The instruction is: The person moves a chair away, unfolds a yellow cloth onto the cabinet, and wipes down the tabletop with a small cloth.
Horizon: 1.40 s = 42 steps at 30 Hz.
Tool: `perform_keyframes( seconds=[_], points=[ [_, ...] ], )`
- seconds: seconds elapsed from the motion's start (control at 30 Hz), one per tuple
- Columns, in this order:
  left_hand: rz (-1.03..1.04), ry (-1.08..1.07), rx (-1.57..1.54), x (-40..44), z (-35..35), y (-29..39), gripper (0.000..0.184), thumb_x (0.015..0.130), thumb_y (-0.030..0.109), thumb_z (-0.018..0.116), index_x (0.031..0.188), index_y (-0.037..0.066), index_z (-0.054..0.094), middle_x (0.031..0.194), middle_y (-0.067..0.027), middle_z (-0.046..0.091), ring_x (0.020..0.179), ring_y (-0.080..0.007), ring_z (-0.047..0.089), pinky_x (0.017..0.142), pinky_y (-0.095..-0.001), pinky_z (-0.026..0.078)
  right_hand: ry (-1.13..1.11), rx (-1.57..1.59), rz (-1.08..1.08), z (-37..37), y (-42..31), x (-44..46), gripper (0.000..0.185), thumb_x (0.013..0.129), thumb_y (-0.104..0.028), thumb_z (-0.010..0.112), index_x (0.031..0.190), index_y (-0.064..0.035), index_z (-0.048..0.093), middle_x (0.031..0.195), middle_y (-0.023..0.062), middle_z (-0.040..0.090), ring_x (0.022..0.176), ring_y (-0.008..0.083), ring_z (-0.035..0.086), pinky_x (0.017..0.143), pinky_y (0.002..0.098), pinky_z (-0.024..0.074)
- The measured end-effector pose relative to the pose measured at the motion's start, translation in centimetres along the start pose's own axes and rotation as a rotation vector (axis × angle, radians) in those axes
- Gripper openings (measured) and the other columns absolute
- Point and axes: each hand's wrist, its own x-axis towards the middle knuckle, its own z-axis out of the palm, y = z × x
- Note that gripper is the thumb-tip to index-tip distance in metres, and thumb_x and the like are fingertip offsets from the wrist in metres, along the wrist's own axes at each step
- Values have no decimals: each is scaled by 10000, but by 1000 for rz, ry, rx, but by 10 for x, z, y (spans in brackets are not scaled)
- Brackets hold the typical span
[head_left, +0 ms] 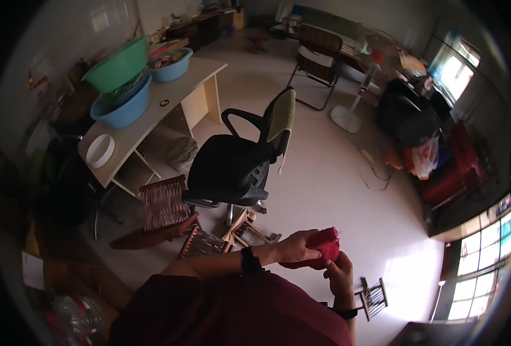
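Note:
A red, soft-looking folded cloth (326, 247) is held up in front of my body, close to my chest. My left hand (297, 248) grips it from the left, thumb laid across its front. On the lower right side, my right hand (341, 274) closes on the same cloth with bent fingers. Parts of the fingers on both hands are hidden behind or under it. Dark bands circle both wrists.
A black office chair (226, 164) stands ahead, with small woven stools (163, 202) at its left. The desk (200, 78) bears a green basin (117, 63), blue basins and a white round dish (100, 151). A small wooden stool (374, 299) is at right; a fan (348, 115) stands farther back.

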Motion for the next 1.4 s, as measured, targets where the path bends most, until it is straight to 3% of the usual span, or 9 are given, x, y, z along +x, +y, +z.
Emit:
perform_keyframes(
  seconds=[0.2, 0.3, 0.53, 0.73, 0.83, 1.07, 1.1, 1.2, 1.4],
  points=[
    [187, 86, -17, 82, -20, 5, 568, 803, 180, 668, 1287, 36, 408, 1196, -90, 533, 1109, -199, 505, 955, -359, 413, -33, -50, -59, -71, -17, 111, 166, 866, -124, 555, 987, -16, 523, 875, 55, 597, 696, 110, 566, 591, 236, 468],
    [158, 151, -65, 140, -23, 5, 586, 797, 191, 680, 1290, 39, 401, 1191, -92, 526, 1117, -200, 493, 972, -358, 394, -204, 33, -194, -116, -32, 170, 184, 909, -113, 436, 1059, -7, 457, 975, 93, 577, 845, 169, 588, 741, 324, 510],
    [248, 325, -124, 279, -25, 43, 690, 775, 182, 708, 1336, 49, 328, 1240, -85, 471, 1184, -198, 423, 1011, -347, 348, -403, 93, -88, -187, -126, 279, 155, 903, -78, 391, 1020, -21, 474, 934, 63, 556, 792, 119, 533, 739, 242, 450],
    [244, 412, -309, 338, -81, 74, 507, 805, 104, 658, 1255, 63, 428, 1108, -46, 539, 1077, -151, 485, 961, -313, 378, -426, -41, -251, -200, -141, 406, 127, 881, -18, 409, 984, -37, 481, 917, 44, 555, 805, 93, 511, 774, 237, 434],
    [187, 452, -248, 354, -122, 99, 228, 795, 54, 654, 966, 69, 504, 831, 18, 519, 808, -65, 507, 736, -231, 426, -458, 17, -191, -182, -158, 460, 104, 872, 8, 442, 954, -33, 490, 894, 40, 562, 794, 87, 512, 741, 223, 435],
    [235, 621, 48, 417, -241, 145, 277, 759, 99, 666, 971, 37, 500, 868, -51, 552, 816, -119, 522, 711, -267, 441, -513, 13, -81, -134, -199, 602, 146, 827, 48, 474, 941, -41, 492, 883, 47, 567, 777, 95, 539, 721, 227, 462],
    [251, 657, 86, 428, -258, 151, 306, 744, 119, 669, 980, 32, 494, 872, -85, 563, 812, -162, 545, 722, -295, 451, -528, 55, -67, -127, -207, 620, 189, 807, 48, 497, 975, -40, 488, 916, 52, 569, 802, 109, 552, 754, 243, 471],
    [362, 766, 265, 458, -306, 171, 297, 759, 78, 657, 985, 42, 469, 881, -72, 544, 823, -132, 531, 742, -280, 448, -629, 47, -90, -110, -226, 675, 264, 807, -14, 555, 1061, -35, 484, 993, 79, 581, 915, 163, 574, 846, 302, 466],
    [347, 870, 287, 496, -390, 203, 464, 754, 67, 626, 1170, 35, 421, 971, -124, 582, 886, -194, 564, 792, -310, 454, -731, 85, 10, -83, -242, 793, 244, 778, -7, 640, 989, -31, 519, 958, 58, 593, 868, 123, 566, 818, 266, 463]
  ],
)
